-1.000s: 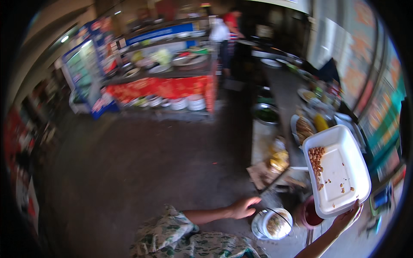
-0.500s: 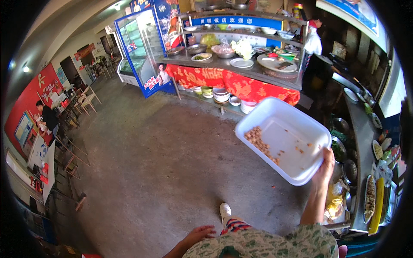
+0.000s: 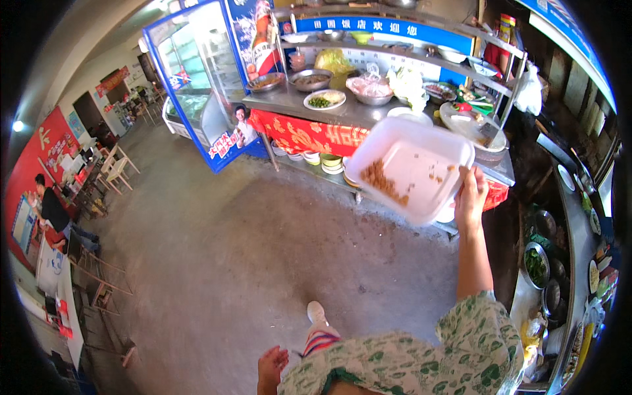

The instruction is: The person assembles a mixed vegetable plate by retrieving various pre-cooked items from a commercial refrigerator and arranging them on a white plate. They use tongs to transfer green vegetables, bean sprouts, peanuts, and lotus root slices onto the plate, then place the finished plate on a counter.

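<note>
My right hand [image 3: 471, 196] grips the right rim of a white plastic tub [image 3: 428, 155], held out ahead of me with its inside facing me. Small brown pieces that look like peanuts [image 3: 382, 181] are heaped along the tub's left side, with a few scattered at its right. Beyond the tub stands a metal serving counter [image 3: 286, 105] with a red patterned cloth [image 3: 303, 131] along its front; the tub hides part of both. My left hand [image 3: 272, 365] hangs low by my side, fingers loosely bent, holding nothing.
On the counter are a plate of greens and pale food [image 3: 324, 100], a metal bowl [image 3: 311, 80] and a large round board [image 3: 473, 125]. A glass-door fridge [image 3: 197, 72] stands left. Along the right runs a worktop with a bowl of greens [image 3: 536, 265]. A person [image 3: 52, 204] is far left.
I have stepped closer to the counter. The tub has moved up and slightly left in view, still in my right hand. My left hand has shifted left, its fingers more bent.
</note>
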`<action>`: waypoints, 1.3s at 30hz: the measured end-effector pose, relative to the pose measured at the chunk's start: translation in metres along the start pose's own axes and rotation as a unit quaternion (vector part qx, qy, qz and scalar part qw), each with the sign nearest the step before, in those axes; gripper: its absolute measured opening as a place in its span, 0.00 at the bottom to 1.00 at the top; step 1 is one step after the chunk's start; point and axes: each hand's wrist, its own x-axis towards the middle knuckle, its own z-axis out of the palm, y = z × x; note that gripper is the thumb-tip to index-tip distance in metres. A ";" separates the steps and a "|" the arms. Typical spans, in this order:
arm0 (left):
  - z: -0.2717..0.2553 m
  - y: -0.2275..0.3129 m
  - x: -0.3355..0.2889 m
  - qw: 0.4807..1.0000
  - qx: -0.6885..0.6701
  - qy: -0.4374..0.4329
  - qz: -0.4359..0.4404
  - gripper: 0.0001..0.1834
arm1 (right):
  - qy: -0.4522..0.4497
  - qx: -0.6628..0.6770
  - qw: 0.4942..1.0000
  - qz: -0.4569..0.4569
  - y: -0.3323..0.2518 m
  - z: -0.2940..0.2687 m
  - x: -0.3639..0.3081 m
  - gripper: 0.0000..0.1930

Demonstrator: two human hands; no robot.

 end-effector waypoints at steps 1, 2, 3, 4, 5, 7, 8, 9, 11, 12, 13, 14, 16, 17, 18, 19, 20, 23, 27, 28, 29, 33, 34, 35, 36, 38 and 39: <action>0.012 0.045 0.036 0.997 -0.048 0.018 -0.049 0.17 | -0.006 0.005 1.000 -0.014 0.021 0.016 0.018 0.10; 0.020 0.081 0.068 0.990 -0.101 0.042 -0.084 0.16 | -0.020 0.024 0.999 -0.032 0.040 0.038 0.042 0.10; 0.000 0.083 0.119 1.000 -0.008 -0.013 0.017 0.15 | 0.005 0.050 0.998 -0.045 0.060 0.062 0.060 0.10; 0.012 0.123 0.150 1.000 -0.031 0.001 -0.004 0.15 | -0.028 0.021 0.998 -0.049 0.074 0.079 0.079 0.10; 0.031 0.166 0.188 0.998 -0.053 0.015 -0.026 0.14 | -0.025 0.000 0.998 -0.059 0.092 0.101 0.100 0.10; 0.073 0.250 0.251 1.000 -0.010 -0.008 0.005 0.13 | -0.015 -0.070 0.995 -0.069 0.121 0.140 0.139 0.11; 0.095 0.286 0.284 0.999 -0.008 -0.034 0.010 0.13 | -0.002 -0.081 0.994 -0.074 0.138 0.160 0.158 0.12; 0.114 0.319 0.313 0.998 -0.008 -0.053 0.021 0.13 | 0.002 -0.081 0.994 -0.073 0.153 0.185 0.174 0.12; 0.156 0.368 0.369 0.991 -0.010 -0.132 0.033 0.14 | -0.005 -0.069 0.995 -0.066 0.190 0.212 0.211 0.12; 0.177 0.395 0.401 0.985 -0.008 -0.166 0.039 0.14 | -0.003 -0.111 0.991 -0.076 0.207 0.223 0.229 0.13; 0.199 0.416 0.435 0.978 -0.009 -0.203 0.042 0.14 | 0.002 -0.097 0.990 -0.104 0.224 0.233 0.251 0.12; 0.214 0.431 0.462 0.973 -0.011 -0.227 0.041 0.14 | 0.000 -0.080 0.990 -0.119 0.248 0.247 0.268 0.11; 0.246 0.472 0.503 0.966 0.006 -0.253 0.044 0.14 | 0.023 -0.129 0.988 -0.084 0.273 0.276 0.295 0.11; 0.261 0.491 0.525 0.962 0.014 -0.268 0.050 0.14 | 0.035 -0.150 0.985 -0.071 0.285 0.289 0.310 0.11; 0.271 0.502 0.552 0.964 0.017 -0.263 0.039 0.14 | 0.023 -0.090 0.992 -0.085 0.304 0.296 0.326 0.12; 0.275 0.507 0.576 0.966 0.023 -0.256 0.018 0.15 | 0.024 -0.105 0.991 -0.076 0.319 0.307 0.340 0.12; 0.280 0.514 0.601 0.968 0.028 -0.249 -0.003 0.15 | 0.024 -0.120 0.990 -0.068 0.332 0.319 0.355 0.13; 0.299 0.540 0.670 0.971 0.012 -0.239 -0.022 0.15 | 0.018 -0.211 0.972 -0.100 0.369 0.358 0.391 0.13; 0.342 0.580 0.737 0.968 0.023 -0.248 -0.030 0.15 | -0.011 -0.296 0.952 -0.078 0.405 0.392 0.430 0.13; 0.352 0.584 0.757 0.966 0.023 -0.256 -0.028 0.16 | -0.025 -0.317 0.945 -0.080 0.415 0.399 0.435 0.13; 0.363 0.590 0.776 0.964 0.025 -0.263 -0.027 0.16 | -0.038 -0.338 0.937 -0.080 0.424 0.408 0.440 0.13; 0.419 0.625 0.841 0.945 0.136 -0.289 0.064 0.18 | -0.067 -0.386 0.917 -0.076 0.444 0.440 0.456 0.15; 0.433 0.630 0.853 0.933 0.176 -0.294 0.108 0.19 | -0.069 -0.417 0.903 -0.083 0.443 0.444 0.457 0.15; 0.444 0.632 0.867 0.919 0.214 -0.294 0.154 0.20 | -0.075 -0.445 0.888 -0.089 0.447 0.451 0.459 0.15; 0.457 0.633 0.881 0.898 0.238 -0.296 0.222 0.21 | -0.083 -0.454 0.883 -0.080 0.448 0.457 0.463 0.15; 0.484 0.638 0.901 0.836 0.282 -0.303 0.361 0.23 | -0.091 -0.469 0.876 -0.067 0.445 0.471 0.467 0.15; 0.497 0.643 0.908 0.821 0.306 -0.303 0.375 0.25 | -0.099 -0.499 0.859 -0.060 0.443 0.480 0.467 0.15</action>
